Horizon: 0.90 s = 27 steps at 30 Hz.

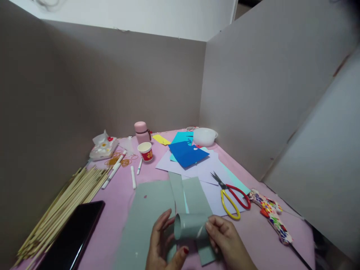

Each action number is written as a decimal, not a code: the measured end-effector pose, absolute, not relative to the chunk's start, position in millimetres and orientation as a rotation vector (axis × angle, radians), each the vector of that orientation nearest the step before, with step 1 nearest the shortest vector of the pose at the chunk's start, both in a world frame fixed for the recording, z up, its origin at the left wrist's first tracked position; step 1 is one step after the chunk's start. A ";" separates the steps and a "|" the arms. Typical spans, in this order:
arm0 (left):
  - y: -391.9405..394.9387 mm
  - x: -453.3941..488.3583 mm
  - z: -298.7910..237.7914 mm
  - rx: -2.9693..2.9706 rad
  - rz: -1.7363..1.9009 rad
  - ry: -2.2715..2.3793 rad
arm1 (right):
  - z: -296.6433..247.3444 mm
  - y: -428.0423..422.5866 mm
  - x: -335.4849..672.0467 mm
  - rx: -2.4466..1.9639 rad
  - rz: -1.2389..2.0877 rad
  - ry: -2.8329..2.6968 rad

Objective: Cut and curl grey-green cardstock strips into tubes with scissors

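We see one pink table [118, 210] walled by grey boards [267, 93] on three sides. At seven o'clock lies one heap of wooden sticks [70, 200], too many to count, with one black tablet [74, 234] beside it. Grey card sheets [146, 213], about three, lie at six o'clock, overlapping. Toward twelve o'clock lie lilac sheets [202, 168] under one blue sheet [187, 153], with teal paper [181, 137] and one yellow slip [161, 139] behind. One white bowl [204, 136] sits at one o'clock, one pair of scissors [232, 197] at three, one patterned glue gun [271, 215] at four. At eleven o'clock we count one pink flask [142, 132], one cup [145, 151], one tissue pack [103, 147], about four white pens [133, 177] and some rubber bands [119, 161].

Our left hand [163, 245] and right hand [225, 240] each curl partly closed on one grey paper roll [189, 226], held just above the grey sheets at six o'clock; nothing blocks it.
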<state>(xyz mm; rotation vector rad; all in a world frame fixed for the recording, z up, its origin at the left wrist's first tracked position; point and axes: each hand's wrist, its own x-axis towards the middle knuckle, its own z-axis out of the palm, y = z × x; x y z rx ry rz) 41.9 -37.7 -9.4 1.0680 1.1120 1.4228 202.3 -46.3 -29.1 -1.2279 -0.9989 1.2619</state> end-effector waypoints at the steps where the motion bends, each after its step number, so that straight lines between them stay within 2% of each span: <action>1: -38.3 42.5 -9.6 1.026 1.387 1.065 | -26.0 -48.7 204.4 -1.269 1.145 -1.155; 7: -33.1 39.2 -9.6 0.824 1.222 0.952 | 2.6 -51.7 211.5 -1.225 0.374 -1.851; 12: -26.6 35.1 -15.1 0.814 1.202 0.901 | 24.0 -42.6 205.8 -1.138 0.086 -2.040; 15: -25.4 33.3 -15.7 0.838 1.260 0.983 | 29.6 -39.3 202.4 -1.156 0.195 -2.019; 18: -25.4 29.3 -13.0 0.945 1.401 1.154 | 29.9 -37.0 201.7 -1.281 0.509 -1.865; 22: -25.7 25.2 -11.2 1.019 1.318 1.212 | 27.3 -33.4 202.7 -1.366 0.923 -1.584; 27: -27.0 23.6 -17.4 1.073 1.267 1.150 | 20.7 -28.3 202.1 -1.328 1.064 -1.424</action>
